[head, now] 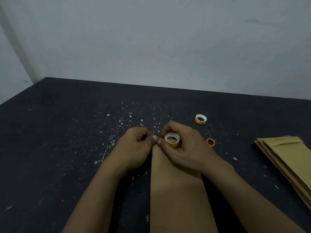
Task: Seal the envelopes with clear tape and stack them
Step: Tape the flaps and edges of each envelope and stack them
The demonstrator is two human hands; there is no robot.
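A brown envelope [178, 195] lies lengthwise on the black table [67, 140], running from the near edge up to my hands. My right hand [186, 148] grips a small roll of clear tape [172, 140] with a white core, just above the envelope's far end. My left hand [136, 147] is curled beside it, thumb and finger pinched right at the roll's left side; the tape end itself is too thin to make out. A stack of several brown envelopes [289, 158] lies at the right edge.
A second tape roll [201, 119] lies flat behind my right hand. A small orange ring [210, 142] sits between my right hand and the stack. White flecks and scraps dot the tabletop. A pale wall rises behind the table's far edge.
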